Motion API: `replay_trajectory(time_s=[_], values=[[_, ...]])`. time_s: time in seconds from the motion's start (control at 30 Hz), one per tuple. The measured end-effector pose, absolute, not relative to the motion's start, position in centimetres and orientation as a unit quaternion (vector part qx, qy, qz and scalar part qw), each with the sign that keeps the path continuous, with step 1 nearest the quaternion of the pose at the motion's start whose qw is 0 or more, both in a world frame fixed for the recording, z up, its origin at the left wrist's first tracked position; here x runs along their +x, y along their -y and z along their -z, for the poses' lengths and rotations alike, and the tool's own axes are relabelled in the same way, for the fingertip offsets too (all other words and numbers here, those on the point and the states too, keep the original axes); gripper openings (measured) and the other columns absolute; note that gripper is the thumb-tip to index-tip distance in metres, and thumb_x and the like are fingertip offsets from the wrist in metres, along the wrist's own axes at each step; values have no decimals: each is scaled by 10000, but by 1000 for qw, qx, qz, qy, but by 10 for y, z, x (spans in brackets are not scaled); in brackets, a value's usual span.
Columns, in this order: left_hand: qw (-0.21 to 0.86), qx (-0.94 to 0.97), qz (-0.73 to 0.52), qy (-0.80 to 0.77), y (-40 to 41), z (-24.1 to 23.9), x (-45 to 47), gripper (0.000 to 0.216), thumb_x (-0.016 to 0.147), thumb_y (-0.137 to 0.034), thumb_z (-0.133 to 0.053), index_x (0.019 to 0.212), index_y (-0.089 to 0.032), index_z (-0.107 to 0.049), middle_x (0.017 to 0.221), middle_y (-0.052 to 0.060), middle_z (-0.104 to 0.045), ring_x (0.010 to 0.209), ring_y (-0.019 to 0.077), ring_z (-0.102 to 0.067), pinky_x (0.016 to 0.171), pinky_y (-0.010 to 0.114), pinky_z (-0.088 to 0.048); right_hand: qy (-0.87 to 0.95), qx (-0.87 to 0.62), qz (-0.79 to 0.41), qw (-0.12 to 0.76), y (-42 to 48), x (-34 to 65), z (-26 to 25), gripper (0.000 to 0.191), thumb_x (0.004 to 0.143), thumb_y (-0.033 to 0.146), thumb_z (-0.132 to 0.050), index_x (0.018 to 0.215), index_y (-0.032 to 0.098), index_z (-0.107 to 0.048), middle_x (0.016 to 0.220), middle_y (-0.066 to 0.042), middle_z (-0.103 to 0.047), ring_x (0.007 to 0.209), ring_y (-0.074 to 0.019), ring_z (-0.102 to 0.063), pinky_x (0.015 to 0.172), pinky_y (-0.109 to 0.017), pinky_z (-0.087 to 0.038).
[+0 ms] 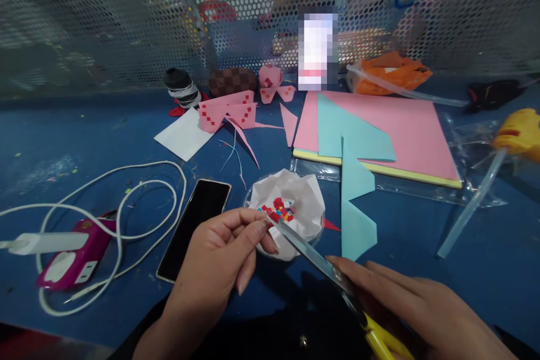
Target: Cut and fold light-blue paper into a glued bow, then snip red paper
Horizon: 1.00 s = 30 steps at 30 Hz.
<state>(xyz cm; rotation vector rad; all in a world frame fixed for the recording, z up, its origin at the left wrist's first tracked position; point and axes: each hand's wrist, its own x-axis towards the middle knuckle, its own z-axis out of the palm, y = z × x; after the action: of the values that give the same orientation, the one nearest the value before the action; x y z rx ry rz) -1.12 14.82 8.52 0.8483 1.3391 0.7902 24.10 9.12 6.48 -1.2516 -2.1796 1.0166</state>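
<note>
My right hand (405, 298) grips a pair of scissors (312, 253) with yellow handles, its blades pointing up and left. At the blade tips, my left hand (228, 242) is closed in a pinch; whatever lies between thumb and forefinger is too small to make out. Just beyond the fingertips sits a bowl (310, 199) lined with crumpled white paper, holding small red, blue and yellow paper bits (278, 208). A red paper point (332, 225) shows at the bowl's right side. Right of it lies a light blue paper strip (358, 214) with a notched edge.
Pink and yellow sheets (413, 135) lie behind, under a blue cut piece (350, 129). Pink paper shapes (228, 112) with red squares stand at the back. A phone (194, 225), white cable (175, 208), magenta device (80, 259) and yellow glue gun (518, 132) lie around.
</note>
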Motion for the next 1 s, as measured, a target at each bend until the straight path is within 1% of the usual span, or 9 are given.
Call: replay_trajectory(time_s=[0.17,0.3,0.37,0.5,0.63,0.73,0.87,0.97,1.0], values=[[636,371,-332,-590,-147,-85,-12,196,839,-335,-680,729,-173,-682,585,-32,-624,331,-5,-383,391,146,-210,784,-450,-373,211,-91,243,-61,551,924,507,-554,1406,239,-546,790,-57,-719,556,-172,-683,524,-231,-575],[630,369,-322,-603,-148,-89,-11,236,840,-340,-668,685,-163,-653,543,-43,-583,316,-5,-360,361,144,-177,783,-441,-379,219,-92,243,-56,596,902,544,-569,1408,229,-547,815,-70,-730,573,-180,-693,504,-226,-568],[627,375,-314,-606,-148,-91,-9,252,844,-348,-660,673,-162,-651,514,-47,-567,308,-5,-336,352,147,-163,783,-442,-383,211,-92,243,-58,594,893,534,-591,1403,233,-552,814,-65,-732,578,-179,-694,505,-223,-567],[617,388,-308,-611,-149,-92,-9,279,844,-370,-658,660,-160,-659,520,-25,-595,306,-4,-309,348,160,-156,777,-455,-386,200,-94,241,-65,551,899,494,-609,1385,239,-571,813,-55,-735,597,-180,-702,536,-229,-577],[620,391,-299,-610,-149,-90,-10,279,854,-399,-654,690,-173,-673,436,-50,-516,309,9,-306,353,157,-145,778,-436,-399,213,-94,240,-67,544,907,476,-601,1398,247,-555,813,-47,-735,591,-173,-701,526,-214,-568],[623,390,-298,-609,-150,-90,-10,290,854,-402,-655,680,-170,-666,464,-39,-550,316,4,-320,360,154,-152,778,-433,-400,218,-95,240,-64,543,911,474,-592,1401,245,-550,798,-43,-730,574,-168,-694,523,-212,-567],[624,388,-299,-609,-150,-92,-8,338,851,-431,-647,651,-159,-660,383,-60,-462,302,2,-272,369,156,-140,778,-440,-392,218,-95,241,-61,547,903,487,-596,1399,260,-553,815,-45,-740,568,-170,-701,517,-210,-566],[615,383,-308,-616,-149,-94,-7,297,829,-420,-668,690,-157,-673,452,-46,-531,307,0,-292,370,161,-153,772,-455,-379,232,-93,241,-61,545,898,488,-596,1397,274,-554,834,-48,-747,581,-179,-711,524,-220,-574],[612,382,-309,-619,-149,-95,-7,275,818,-408,-679,701,-159,-674,459,-49,-534,307,4,-300,368,162,-155,770,-462,-377,228,-93,242,-61,540,896,479,-602,1394,276,-557,832,-47,-747,581,-181,-711,531,-224,-577]])
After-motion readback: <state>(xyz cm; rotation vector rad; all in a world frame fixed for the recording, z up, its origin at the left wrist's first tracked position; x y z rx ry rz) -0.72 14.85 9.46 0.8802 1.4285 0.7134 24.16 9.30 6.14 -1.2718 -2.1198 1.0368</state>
